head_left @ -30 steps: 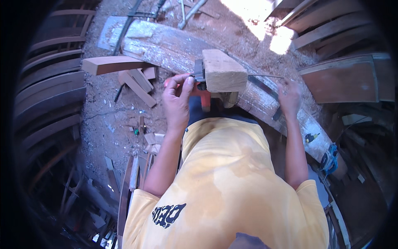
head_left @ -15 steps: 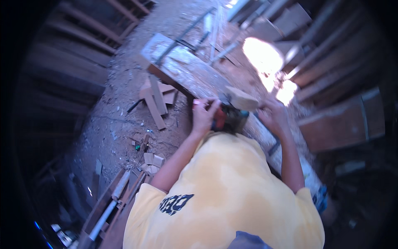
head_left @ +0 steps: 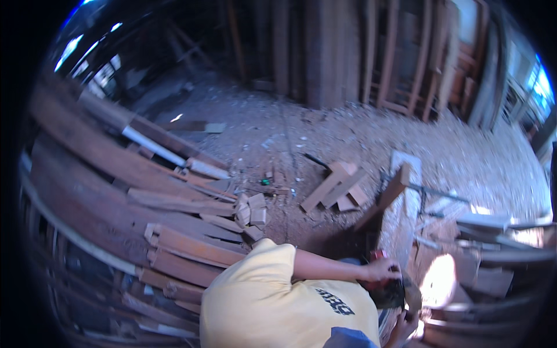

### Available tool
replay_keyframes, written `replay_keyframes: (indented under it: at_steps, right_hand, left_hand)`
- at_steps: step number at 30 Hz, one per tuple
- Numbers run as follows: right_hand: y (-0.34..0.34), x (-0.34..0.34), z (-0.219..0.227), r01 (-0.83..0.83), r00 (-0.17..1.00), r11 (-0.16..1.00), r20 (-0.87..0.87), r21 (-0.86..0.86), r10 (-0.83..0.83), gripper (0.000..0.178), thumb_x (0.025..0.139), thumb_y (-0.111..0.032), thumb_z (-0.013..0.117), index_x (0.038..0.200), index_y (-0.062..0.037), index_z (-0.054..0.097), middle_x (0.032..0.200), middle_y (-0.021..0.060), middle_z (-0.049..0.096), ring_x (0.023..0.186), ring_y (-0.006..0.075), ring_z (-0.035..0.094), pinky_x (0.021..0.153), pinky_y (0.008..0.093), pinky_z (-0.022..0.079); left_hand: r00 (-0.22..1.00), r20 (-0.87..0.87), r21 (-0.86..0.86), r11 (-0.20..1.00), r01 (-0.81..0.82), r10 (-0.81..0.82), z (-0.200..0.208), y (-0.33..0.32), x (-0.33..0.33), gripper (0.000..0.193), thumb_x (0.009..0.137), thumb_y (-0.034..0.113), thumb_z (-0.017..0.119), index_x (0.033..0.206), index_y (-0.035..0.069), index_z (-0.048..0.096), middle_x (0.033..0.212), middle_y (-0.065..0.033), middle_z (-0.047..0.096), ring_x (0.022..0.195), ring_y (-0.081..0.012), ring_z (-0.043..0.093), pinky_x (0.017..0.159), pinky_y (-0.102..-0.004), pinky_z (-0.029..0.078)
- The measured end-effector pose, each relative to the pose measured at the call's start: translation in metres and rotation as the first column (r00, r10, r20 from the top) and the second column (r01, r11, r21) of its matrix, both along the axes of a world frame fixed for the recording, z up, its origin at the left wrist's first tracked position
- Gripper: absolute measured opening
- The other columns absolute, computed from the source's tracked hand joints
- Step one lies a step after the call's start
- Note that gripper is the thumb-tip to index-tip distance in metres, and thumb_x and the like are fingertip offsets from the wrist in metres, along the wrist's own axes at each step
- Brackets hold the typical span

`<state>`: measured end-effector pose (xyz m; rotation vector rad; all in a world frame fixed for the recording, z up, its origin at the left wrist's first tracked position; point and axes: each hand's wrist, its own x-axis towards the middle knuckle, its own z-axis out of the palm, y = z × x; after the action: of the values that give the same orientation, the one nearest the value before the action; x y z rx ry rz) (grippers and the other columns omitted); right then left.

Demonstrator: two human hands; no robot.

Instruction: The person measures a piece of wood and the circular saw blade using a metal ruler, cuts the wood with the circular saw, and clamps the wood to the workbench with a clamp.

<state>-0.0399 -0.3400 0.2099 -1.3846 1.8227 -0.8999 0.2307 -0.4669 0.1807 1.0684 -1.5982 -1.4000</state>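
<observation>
At the lower right, my left hand (head_left: 382, 271) is closed on a red and dark power tool (head_left: 378, 285); red parts show on both sides of the fingers. Its exact kind is hard to make out. Just past it, a short piece of wood (head_left: 412, 297) stands against the tool's dark side. My right hand (head_left: 401, 329), blurred near the lower edge, has its fingers closed at the near end of this wood. Both hands are over the near part of a long, dusty wooden bench (head_left: 400, 223). My torso and the tool hide part of the bench.
A board (head_left: 394, 188) rises along the bench's left side, and a dark metal bar (head_left: 438, 192) crosses its far part. Offcuts (head_left: 336, 188) lie on the dusty floor. Stacked planks (head_left: 116, 191) fill the left; upright boards (head_left: 331, 52) stand at the back.
My view has swung left, so the bench and both hands now appear lower and farther right. The left hand stays on the tool, the right at the wood.
</observation>
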Motion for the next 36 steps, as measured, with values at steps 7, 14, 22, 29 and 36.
replay_keyframes:
  at_steps: [7,14,22,29,36]
  right_hand:
    - [-0.018,0.034,0.043,0.053,0.981,0.998,-0.19,0.024,-0.048,0.043,0.088,-0.026,0.08,0.109,0.0103,0.073,0.102,0.0223,0.075,0.096,0.0348,0.066,0.096,0.0469,0.05]
    - [-0.062,0.04,0.034,-0.058,0.991,0.998,-0.126,-0.033,0.053,0.034,0.089,-0.018,0.077,0.108,0.0103,0.071,0.099,0.0177,0.072,0.091,0.0278,0.064,0.087,0.0422,0.051]
    - [-0.044,0.002,-0.019,0.007,1.0,0.996,0.022,-0.088,-0.005,0.025,0.091,-0.008,0.073,0.106,0.0102,0.069,0.095,0.0125,0.069,0.086,0.0198,0.061,0.078,0.0368,0.052]
    - [-0.025,0.014,0.014,0.028,0.999,0.992,0.028,-0.121,-0.024,0.012,0.087,-0.004,0.074,0.089,0.0058,0.068,0.081,0.0104,0.068,0.076,0.0164,0.063,0.072,0.0333,0.053]
    - [-0.018,0.011,0.004,0.117,0.992,0.984,0.068,-0.137,-0.108,0.006,0.086,0.0,0.071,0.09,0.003,0.068,0.078,0.0049,0.068,0.072,0.0098,0.064,0.069,0.0272,0.053]
  left_hand:
    - [0.997,-0.003,0.03,0.997,-0.076,0.076,0.009,0.005,-0.004,0.034,0.095,0.03,0.077,0.108,-0.001,0.071,0.1,-0.0174,0.077,0.097,-0.0298,0.075,0.088,-0.0417,0.058]
    - [0.957,0.019,0.207,0.938,0.279,-0.289,0.004,0.003,0.002,0.034,0.106,0.032,0.065,0.109,-0.001,0.071,0.094,-0.0069,0.075,0.081,-0.0161,0.068,0.072,-0.0352,0.056]
    - [0.958,0.252,0.004,0.99,0.138,-0.134,0.015,-0.001,-0.01,0.046,0.083,0.041,0.086,0.104,0.001,0.074,0.095,-0.0142,0.076,0.088,-0.024,0.072,0.078,-0.0401,0.056]
    - [0.92,-0.282,0.558,0.734,0.387,-0.272,0.002,0.001,0.023,0.035,0.109,0.041,0.062,0.117,0.008,0.071,0.102,-0.0051,0.077,0.088,-0.0149,0.074,0.074,-0.0291,0.056]
    - [0.918,-0.33,0.606,0.696,0.386,-0.221,0.016,0.007,0.011,0.032,0.108,0.04,0.063,0.113,0.009,0.071,0.107,-0.0027,0.077,0.091,-0.0109,0.073,0.074,-0.0244,0.053]
